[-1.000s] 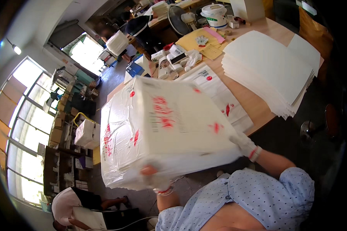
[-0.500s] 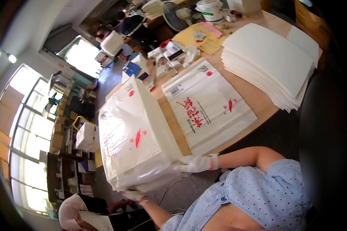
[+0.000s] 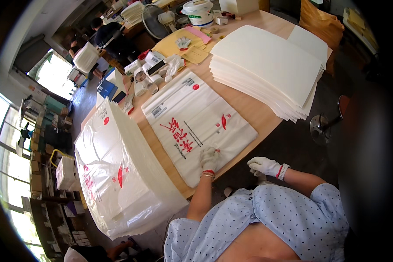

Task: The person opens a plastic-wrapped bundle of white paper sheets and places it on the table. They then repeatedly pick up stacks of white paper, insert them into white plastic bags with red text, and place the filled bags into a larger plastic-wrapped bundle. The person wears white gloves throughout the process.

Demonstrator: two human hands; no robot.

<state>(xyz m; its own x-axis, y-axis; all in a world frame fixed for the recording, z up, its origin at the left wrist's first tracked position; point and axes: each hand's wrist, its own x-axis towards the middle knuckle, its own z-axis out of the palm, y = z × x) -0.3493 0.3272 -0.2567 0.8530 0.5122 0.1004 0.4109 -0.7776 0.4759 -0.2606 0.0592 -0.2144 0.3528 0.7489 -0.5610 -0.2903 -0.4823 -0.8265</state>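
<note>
On the table lies a pile of flat white plastic bags [image 3: 196, 126] with red and black print. My left hand [image 3: 209, 159], in a white knit glove, rests at its near edge, fingertips bent against the top bag. My right hand [image 3: 265, 167], gloved the same way, hovers just off the table's edge, its fingers loosely stretched and holding nothing. To the left stands a thick stack of white sheets in a clear printed bag [image 3: 113, 174], its near end overhanging the table; neither hand touches it. A tall fanned stack of white sheets [image 3: 266, 65] sits at the right.
Farther back on the table [image 3: 236, 98] are a drinking glass [image 3: 146, 82], a blue box [image 3: 106, 88], yellow paper [image 3: 174, 43], a white bucket [image 3: 198, 13] and a fan [image 3: 155, 22]. A stool [image 3: 322, 129] stands at the right. Other people are beyond the table.
Both hands have let go of the bagged stack at the left. My left hand has moved onto the flat bags; my right hand has drawn back rightward. The view has shifted right.
</note>
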